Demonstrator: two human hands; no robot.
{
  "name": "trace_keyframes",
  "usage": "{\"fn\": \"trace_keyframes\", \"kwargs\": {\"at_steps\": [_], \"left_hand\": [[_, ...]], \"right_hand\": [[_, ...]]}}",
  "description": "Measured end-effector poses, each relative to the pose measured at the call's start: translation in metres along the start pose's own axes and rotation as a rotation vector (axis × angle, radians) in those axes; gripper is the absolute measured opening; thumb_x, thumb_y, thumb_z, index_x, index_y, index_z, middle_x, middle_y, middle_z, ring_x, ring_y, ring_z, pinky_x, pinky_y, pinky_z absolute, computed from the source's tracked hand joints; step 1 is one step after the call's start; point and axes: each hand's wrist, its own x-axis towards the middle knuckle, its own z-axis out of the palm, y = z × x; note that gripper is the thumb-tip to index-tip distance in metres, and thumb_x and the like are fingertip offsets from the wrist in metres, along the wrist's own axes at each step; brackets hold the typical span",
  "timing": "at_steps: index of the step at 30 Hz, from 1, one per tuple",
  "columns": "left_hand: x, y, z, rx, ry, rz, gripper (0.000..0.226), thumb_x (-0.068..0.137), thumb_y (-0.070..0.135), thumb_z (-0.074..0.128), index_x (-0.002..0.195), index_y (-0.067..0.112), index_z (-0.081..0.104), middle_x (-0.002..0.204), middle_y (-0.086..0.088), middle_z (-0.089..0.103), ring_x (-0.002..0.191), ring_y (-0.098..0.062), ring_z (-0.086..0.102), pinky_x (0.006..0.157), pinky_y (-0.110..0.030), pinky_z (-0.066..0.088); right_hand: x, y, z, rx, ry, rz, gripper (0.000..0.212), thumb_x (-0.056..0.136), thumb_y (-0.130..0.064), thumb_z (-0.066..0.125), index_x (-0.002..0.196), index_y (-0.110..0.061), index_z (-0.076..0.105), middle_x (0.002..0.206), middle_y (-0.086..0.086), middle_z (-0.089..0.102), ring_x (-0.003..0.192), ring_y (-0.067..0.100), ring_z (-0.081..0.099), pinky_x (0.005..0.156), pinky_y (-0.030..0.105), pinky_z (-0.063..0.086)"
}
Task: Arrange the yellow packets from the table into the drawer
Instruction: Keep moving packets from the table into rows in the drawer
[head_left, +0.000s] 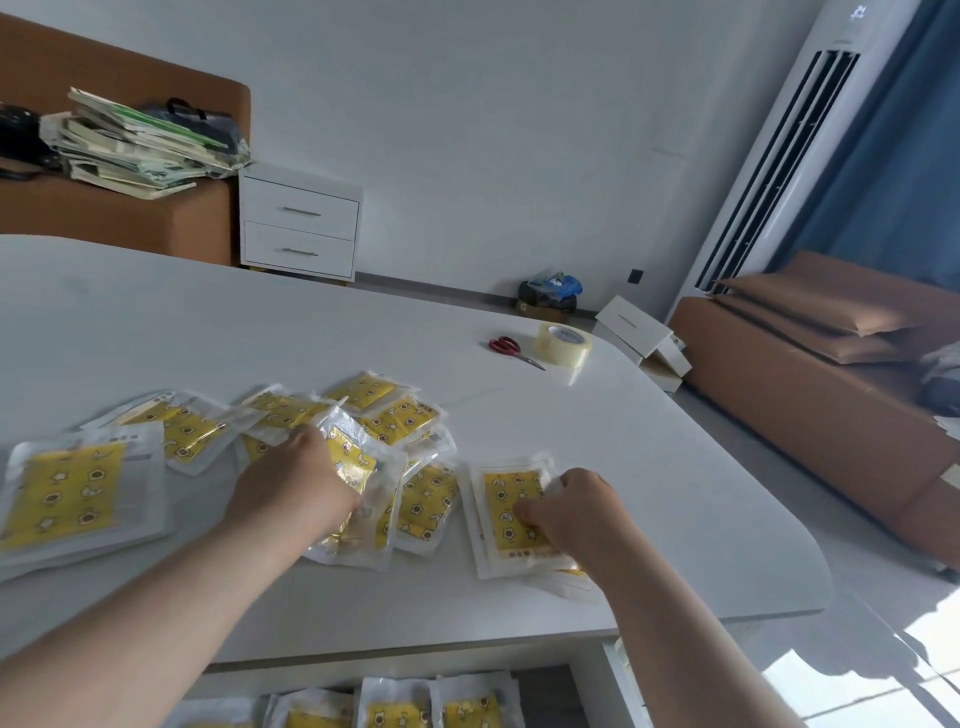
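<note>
Several yellow packets in clear wrappers lie scattered on the white table (363, 322), from a large one at the far left (67, 499) to a cluster in the middle (395, 415). My left hand (291, 488) grips one tilted packet (353, 462) lifted off the cluster. My right hand (576, 514) pinches the right edge of a small stack of packets (506, 512) lying flat on the table. Below the table's front edge, the open drawer (592, 686) holds a row of yellow packets (400, 709).
Red-handled scissors (511, 349) and a roll of clear tape (563, 343) lie at the table's far right. Beyond stand a white two-drawer nightstand (298, 223), a brown sofa (810, 395), a stack of books (135, 145) and a tall air conditioner (789, 150).
</note>
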Motion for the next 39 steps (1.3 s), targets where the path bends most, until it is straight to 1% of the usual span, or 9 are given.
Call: {"fn": "trace_keyframes", "kwargs": {"at_steps": [4, 8, 11, 14, 19, 23, 28, 33, 39], "left_hand": [[0.003, -0.002, 0.000, -0.131, -0.050, -0.032, 0.078, 0.068, 0.032, 0.081, 0.132, 0.009, 0.043, 0.125, -0.008, 0.058, 0.107, -0.028, 0.058, 0.075, -0.029, 0.044], [0.005, -0.006, 0.000, -0.289, -0.071, -0.098, 0.077, 0.065, 0.024, 0.086, 0.128, 0.008, 0.045, 0.119, -0.008, 0.058, 0.102, -0.028, 0.058, 0.079, -0.032, 0.048], [0.011, -0.008, -0.001, -0.480, -0.102, -0.162, 0.060, 0.061, 0.012, 0.088, 0.109, 0.005, 0.053, 0.104, -0.011, 0.062, 0.092, -0.029, 0.061, 0.081, -0.036, 0.051], [0.017, -0.012, -0.004, -0.663, -0.158, -0.201, 0.041, 0.061, 0.002, 0.087, 0.091, 0.003, 0.059, 0.091, -0.016, 0.069, 0.086, -0.032, 0.067, 0.086, -0.042, 0.054], [0.016, -0.015, -0.013, -0.900, -0.277, -0.212, 0.030, 0.067, -0.008, 0.079, 0.093, -0.001, 0.065, 0.087, -0.019, 0.072, 0.079, -0.029, 0.068, 0.081, -0.041, 0.055], [0.015, -0.015, -0.018, -0.964, -0.320, -0.200, 0.038, 0.069, -0.007, 0.078, 0.104, 0.000, 0.064, 0.098, -0.018, 0.071, 0.096, -0.030, 0.066, 0.090, -0.044, 0.052], [0.013, -0.015, -0.020, -1.069, -0.385, -0.193, 0.017, 0.082, -0.009, 0.064, 0.096, 0.002, 0.064, 0.078, -0.015, 0.072, 0.060, -0.021, 0.070, 0.049, -0.033, 0.058], [0.013, -0.020, -0.026, -1.127, -0.402, -0.132, 0.027, 0.080, -0.009, 0.065, 0.106, -0.001, 0.064, 0.081, -0.016, 0.073, 0.067, -0.024, 0.071, 0.056, -0.037, 0.060], [-0.009, -0.034, -0.066, -1.011, -0.441, 0.015, 0.026, 0.074, -0.008, 0.066, 0.096, 0.005, 0.066, 0.083, -0.016, 0.074, 0.068, -0.026, 0.072, 0.057, -0.040, 0.061]], "right_hand": [[-0.002, -0.002, 0.001, 0.023, -0.013, 0.018, 0.041, 0.081, -0.034, 0.071, 0.108, -0.010, 0.052, 0.082, -0.003, 0.052, 0.074, 0.014, 0.054, 0.056, 0.026, 0.040], [-0.003, -0.005, 0.000, 0.093, -0.021, 0.039, 0.041, 0.080, -0.030, 0.075, 0.106, -0.012, 0.048, 0.086, -0.001, 0.057, 0.080, 0.018, 0.062, 0.055, 0.025, 0.046], [-0.003, -0.006, 0.001, 0.123, -0.022, 0.049, 0.044, 0.079, -0.028, 0.076, 0.103, -0.015, 0.042, 0.091, 0.000, 0.056, 0.086, 0.020, 0.063, 0.057, 0.027, 0.047], [-0.002, -0.008, 0.001, 0.169, -0.035, 0.078, 0.036, 0.077, -0.025, 0.078, 0.095, -0.010, 0.050, 0.091, 0.006, 0.067, 0.083, 0.022, 0.069, 0.067, 0.031, 0.056], [0.001, -0.008, 0.000, 0.315, -0.071, 0.107, 0.030, 0.074, -0.017, 0.082, 0.095, -0.007, 0.063, 0.087, 0.010, 0.072, 0.076, 0.025, 0.072, 0.073, 0.036, 0.061], [0.000, -0.005, 0.000, 0.458, -0.092, 0.069, 0.016, 0.075, -0.004, 0.079, 0.086, -0.008, 0.068, 0.080, 0.009, 0.074, 0.071, 0.025, 0.073, 0.074, 0.042, 0.061], [0.000, -0.004, 0.000, 0.607, -0.115, 0.004, 0.024, 0.077, 0.003, 0.074, 0.096, -0.009, 0.067, 0.088, 0.009, 0.076, 0.078, 0.028, 0.074, 0.078, 0.048, 0.060], [-0.004, -0.001, -0.004, 0.780, -0.187, -0.033, 0.026, 0.079, 0.005, 0.071, 0.103, -0.004, 0.065, 0.093, 0.014, 0.076, 0.081, 0.031, 0.074, 0.074, 0.047, 0.061], [-0.022, -0.003, -0.024, 0.841, -0.354, -0.177, 0.031, 0.082, 0.007, 0.066, 0.112, 0.002, 0.062, 0.104, 0.019, 0.073, 0.093, 0.035, 0.072, 0.079, 0.048, 0.059]]}}
